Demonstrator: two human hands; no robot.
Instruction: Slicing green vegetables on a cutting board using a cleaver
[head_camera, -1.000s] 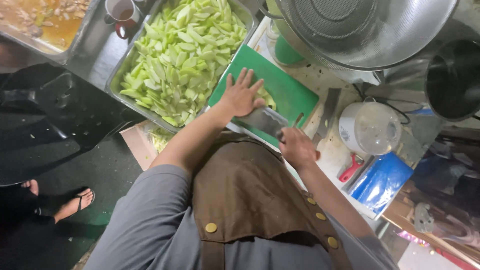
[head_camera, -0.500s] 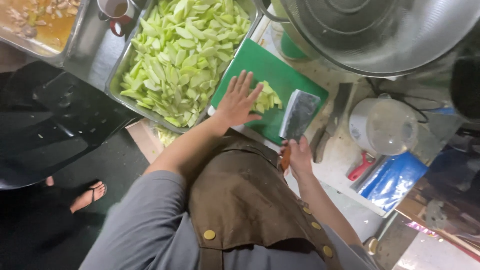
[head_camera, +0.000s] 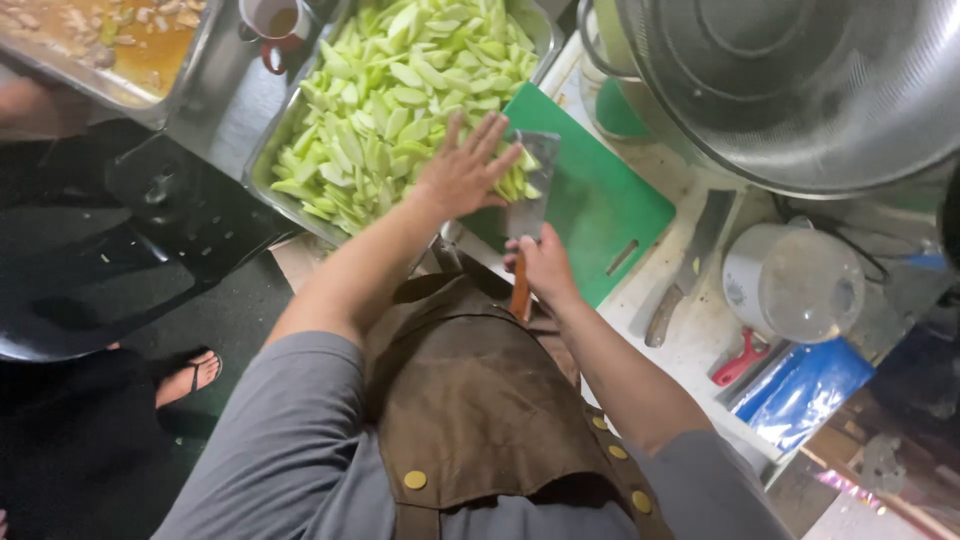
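Left hand (head_camera: 462, 172) spread wide and flat, fingers splayed, pressing on the heap of green slices (head_camera: 515, 178) at the left end of the green board (head_camera: 600, 205), right by the tray (head_camera: 262, 165) rim. Right hand (head_camera: 545, 265) closed around the wooden handle of the cleaver (head_camera: 530, 195), blade standing on the board just beside the slices, touching the heap's right side.

To do this well: keep the blade low and angled like a scoop, edge turned away from the left fingers; hold the heap between palm and blade so no slices spill off the board's edge; lift only once the pile sits firmly on the flat of the steel; keep fingertips above the edge, never under it.

Count: one cleaver in hand, one second knife (head_camera: 688, 265) lying on the table right of the board, one board, one tray heaped with slices too many to count, one tray of brown stew (head_camera: 100, 40) top left, one cup (head_camera: 275, 20), one big steel bowl (head_camera: 800, 90), one white lidded tub (head_camera: 790, 285), one red tool (head_camera: 738, 358), one blue packet (head_camera: 805, 392).
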